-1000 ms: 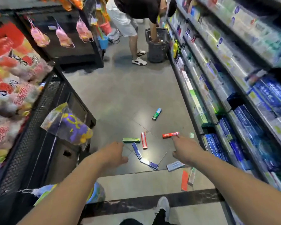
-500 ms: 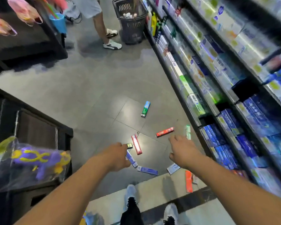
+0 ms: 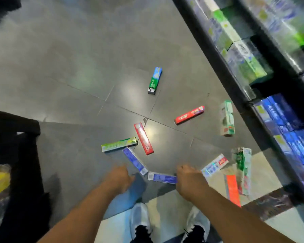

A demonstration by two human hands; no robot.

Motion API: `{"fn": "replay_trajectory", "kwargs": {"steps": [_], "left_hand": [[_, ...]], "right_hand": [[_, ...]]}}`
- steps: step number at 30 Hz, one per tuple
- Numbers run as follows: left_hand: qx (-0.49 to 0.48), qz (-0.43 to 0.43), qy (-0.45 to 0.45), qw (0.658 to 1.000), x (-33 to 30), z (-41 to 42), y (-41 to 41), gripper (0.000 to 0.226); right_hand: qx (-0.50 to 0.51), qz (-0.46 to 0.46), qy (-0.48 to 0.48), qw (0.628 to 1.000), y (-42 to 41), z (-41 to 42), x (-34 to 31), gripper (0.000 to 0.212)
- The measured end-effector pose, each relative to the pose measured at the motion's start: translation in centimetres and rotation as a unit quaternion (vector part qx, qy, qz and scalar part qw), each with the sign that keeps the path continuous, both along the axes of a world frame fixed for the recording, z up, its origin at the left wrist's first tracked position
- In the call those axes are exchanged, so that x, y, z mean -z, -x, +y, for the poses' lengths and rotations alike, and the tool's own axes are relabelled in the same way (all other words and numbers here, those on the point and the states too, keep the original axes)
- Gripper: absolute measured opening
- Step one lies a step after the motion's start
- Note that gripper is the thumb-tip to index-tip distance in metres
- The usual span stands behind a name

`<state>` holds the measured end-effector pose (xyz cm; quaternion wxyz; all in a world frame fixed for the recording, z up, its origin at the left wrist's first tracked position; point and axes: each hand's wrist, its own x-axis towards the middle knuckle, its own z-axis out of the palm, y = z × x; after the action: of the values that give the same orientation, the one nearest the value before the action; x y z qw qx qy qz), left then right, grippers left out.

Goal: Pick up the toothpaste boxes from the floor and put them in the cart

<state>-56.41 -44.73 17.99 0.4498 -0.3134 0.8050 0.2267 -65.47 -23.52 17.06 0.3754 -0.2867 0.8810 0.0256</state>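
Ten toothpaste boxes on the floor [image 3: 63, 71] by my count: three red or orange, three green, two blue, two whitish. A second ago the hands hovered higher; now they're down at the boxes. Left hand [image 3: 118, 178] loosely curled, empty, beside one blue box [image 3: 135, 160]. Right hand [image 3: 189, 179] touches the other blue box [image 3: 162, 178], can't tell if it's gripped. No cart visible; none collected yet.

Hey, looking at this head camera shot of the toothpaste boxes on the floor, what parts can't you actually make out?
- Cart: none recognisable in the head view, possibly outside the frame.
- Left hand and right hand: seen from the back and blurred, so fingers and grip are unclear.
- Blue toothpaste box: its right end is hidden behind the right hand.
- Shelf packages: motion blur makes labels unreadable.
- Orange box: print blurred.
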Motion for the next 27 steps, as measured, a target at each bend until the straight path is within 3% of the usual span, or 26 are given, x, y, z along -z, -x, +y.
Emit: {"fn": "replay_trajectory", "kwargs": {"steps": [4, 9, 13, 16, 20, 23, 25, 27], "left_hand": [[-0.015, -0.007, 0.028, 0.999, 9.0, -0.6, 1.0, 0.048], [-0.123, 0.002, 0.031, 0.992, 20.5, -1.3, 1.3, 0.058], [-0.266, 0.028, 0.032, 0.963, 27.0, -1.2, 1.8, 0.068], [-0.339, 0.046, 0.047, 0.938, 30.0, -1.2, 1.8, 0.074], [-0.339, 0.039, 0.066, 0.938, 33.0, -1.8, 1.8, 0.066], [-0.313, 0.033, 0.049, 0.948, 33.0, -2.4, 1.4, 0.061], [-0.271, 0.042, 0.049, 0.960, 28.2, -1.6, 2.0, 0.049], [-0.238, 0.070, 0.057, 0.967, 22.5, -0.8, 2.7, 0.042]], "right_hand": [[-0.030, -0.027, -0.034, 0.999, -1.0, 0.0, 11.0, 0.039], [-0.067, -0.030, -0.060, 0.995, -3.0, -0.3, 21.7, 0.059], [-0.087, -0.013, -0.071, 0.994, -3.6, -0.2, 26.7, 0.044], [-0.098, -0.014, -0.078, 0.992, -3.5, 0.3, 28.8, 0.044], [-0.101, -0.027, -0.083, 0.991, -2.9, 0.5, 29.0, 0.041], [-0.026, 0.020, -0.062, 0.998, -2.1, 0.7, 27.3, 0.034], [0.019, 0.036, -0.058, 0.997, -1.7, 0.9, 24.6, 0.041], [0.057, 0.014, -0.076, 0.995, -0.8, 0.7, 20.6, 0.031]]}}
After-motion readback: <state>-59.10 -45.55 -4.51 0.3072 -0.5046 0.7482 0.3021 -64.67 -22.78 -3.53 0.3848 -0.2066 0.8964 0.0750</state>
